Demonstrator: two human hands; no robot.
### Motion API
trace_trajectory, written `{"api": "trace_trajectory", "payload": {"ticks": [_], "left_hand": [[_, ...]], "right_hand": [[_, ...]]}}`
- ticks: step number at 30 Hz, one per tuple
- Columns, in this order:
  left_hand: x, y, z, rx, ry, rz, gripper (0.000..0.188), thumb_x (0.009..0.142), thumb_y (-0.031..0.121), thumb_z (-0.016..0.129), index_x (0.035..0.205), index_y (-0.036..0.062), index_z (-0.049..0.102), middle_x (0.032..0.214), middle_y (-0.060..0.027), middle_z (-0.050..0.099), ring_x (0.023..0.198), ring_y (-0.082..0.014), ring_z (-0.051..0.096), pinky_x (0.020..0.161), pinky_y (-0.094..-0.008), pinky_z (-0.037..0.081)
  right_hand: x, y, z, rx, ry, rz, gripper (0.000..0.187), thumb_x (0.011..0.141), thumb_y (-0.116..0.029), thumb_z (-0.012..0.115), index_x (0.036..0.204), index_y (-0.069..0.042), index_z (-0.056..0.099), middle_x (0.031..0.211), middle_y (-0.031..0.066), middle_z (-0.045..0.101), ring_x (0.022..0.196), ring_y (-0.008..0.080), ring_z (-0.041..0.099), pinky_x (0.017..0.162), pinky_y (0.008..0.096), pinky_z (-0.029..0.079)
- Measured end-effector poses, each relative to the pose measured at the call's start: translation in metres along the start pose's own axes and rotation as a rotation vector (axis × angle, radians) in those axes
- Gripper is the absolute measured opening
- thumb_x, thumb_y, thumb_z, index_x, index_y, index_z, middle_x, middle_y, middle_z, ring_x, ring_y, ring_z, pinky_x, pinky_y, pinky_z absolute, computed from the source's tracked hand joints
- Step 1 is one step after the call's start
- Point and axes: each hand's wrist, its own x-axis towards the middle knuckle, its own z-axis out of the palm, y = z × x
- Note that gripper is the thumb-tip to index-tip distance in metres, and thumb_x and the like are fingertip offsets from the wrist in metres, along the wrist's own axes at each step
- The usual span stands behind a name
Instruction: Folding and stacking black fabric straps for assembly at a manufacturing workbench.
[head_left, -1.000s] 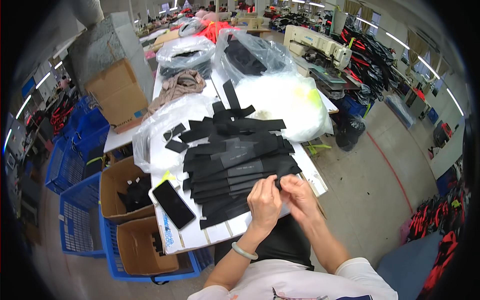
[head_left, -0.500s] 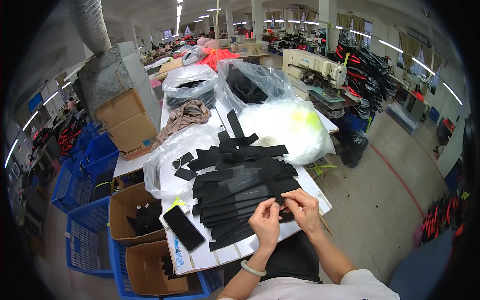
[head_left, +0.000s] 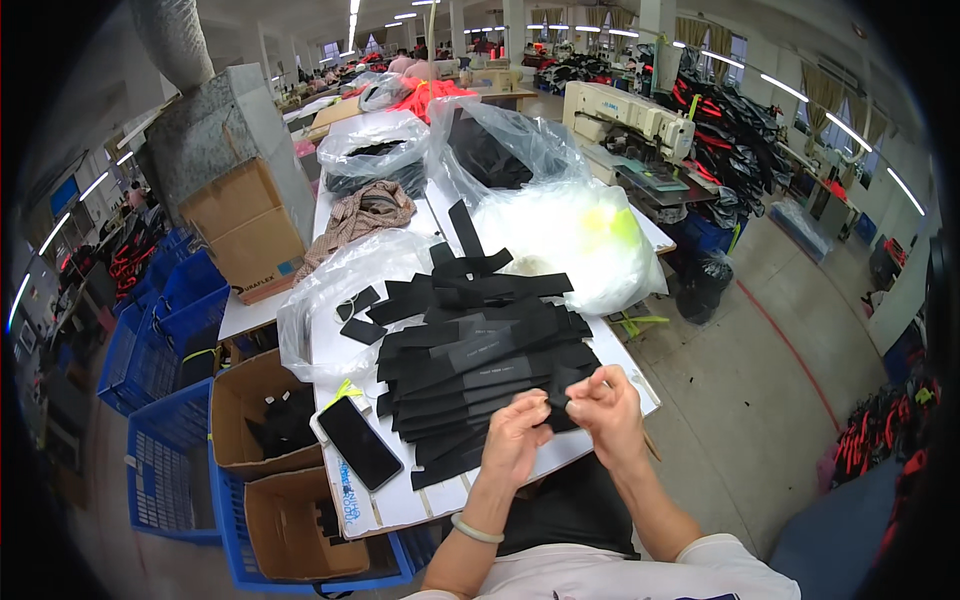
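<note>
My left hand (head_left: 515, 440) and my right hand (head_left: 610, 415) are close together over the table's near edge, fingertips pinched. A black fabric strip (head_left: 564, 384) shows between them, and both hands grip it; the fingers hide part of it. Just beyond and to the left lies a spread stack of black strips (head_left: 450, 400), several with a grey printed band across the middle. Loose black strips (head_left: 470, 262) lie crosswise at the stack's far end. To its left are small black pieces (head_left: 362, 331).
A phone (head_left: 360, 443) lies at the table's left corner. Clear plastic bags (head_left: 350, 295) and a white bag (head_left: 570, 255) surround the stack. Cardboard boxes (head_left: 300, 520) and blue crates (head_left: 170, 470) stand at the left. A sewing machine (head_left: 630, 120) stands at the far right.
Both hands have come slightly apart at the fingertips, and more of the black strip shows between them. The whole view has shifted a little.
</note>
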Motion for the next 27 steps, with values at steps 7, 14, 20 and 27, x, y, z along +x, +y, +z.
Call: {"api": "trace_trajectory", "payload": {"ticks": [7, 14, 20, 27], "left_hand": [[-0.015, 0.009, -0.003, -0.128, -0.246, -0.050, 0.011, 0.083, 0.004, 0.063, 0.093, -0.0004, 0.060, 0.098, -0.0046, 0.060, 0.073, -0.0078, 0.049, 0.055, -0.0198, 0.038], [-0.027, 0.016, 0.030, 0.185, -0.044, 0.152, 0.012, 0.086, 0.009, 0.064, 0.079, 0.0022, 0.056, 0.059, 0.0036, 0.048, 0.044, -0.0018, 0.034, 0.040, -0.0181, 0.025], [-0.029, 0.006, 0.039, 0.127, 0.059, 0.105, 0.012, 0.092, 0.011, 0.053, 0.085, 0.0010, 0.053, 0.054, -0.0020, 0.046, 0.038, -0.0096, 0.043, 0.035, -0.0210, 0.037], [-0.014, 0.014, 0.024, -0.009, 0.059, 0.107, 0.022, 0.095, 0.017, 0.050, 0.080, 0.0014, 0.049, 0.050, -0.0021, 0.043, 0.033, -0.0116, 0.040, 0.031, -0.0225, 0.032]], "right_hand": [[0.005, -0.006, 0.005, 1.041, -0.337, 0.549, 0.027, 0.076, 0.009, 0.060, 0.099, -0.003, 0.051, 0.087, 0.0119, 0.060, 0.062, 0.0126, 0.054, 0.053, 0.0237, 0.044], [-0.004, -0.026, 0.005, 0.070, -0.161, 0.098, 0.031, 0.076, 0.008, 0.064, 0.106, 0.005, 0.059, 0.086, 0.0077, 0.063, 0.058, 0.0063, 0.055, 0.047, 0.0188, 0.044], [-0.012, 0.001, 0.020, -0.230, 0.039, -0.084, 0.044, 0.077, 0.011, 0.053, 0.120, 0.000, 0.055, 0.088, 0.0033, 0.062, 0.063, -0.0005, 0.046, 0.057, 0.0154, 0.039], [0.002, 0.026, 0.009, 0.822, -0.134, 0.482, 0.041, 0.077, 0.006, 0.056, 0.118, 0.008, 0.051, 0.079, 0.0055, 0.059, 0.042, 0.0020, 0.031, 0.038, 0.0181, 0.027]]}}
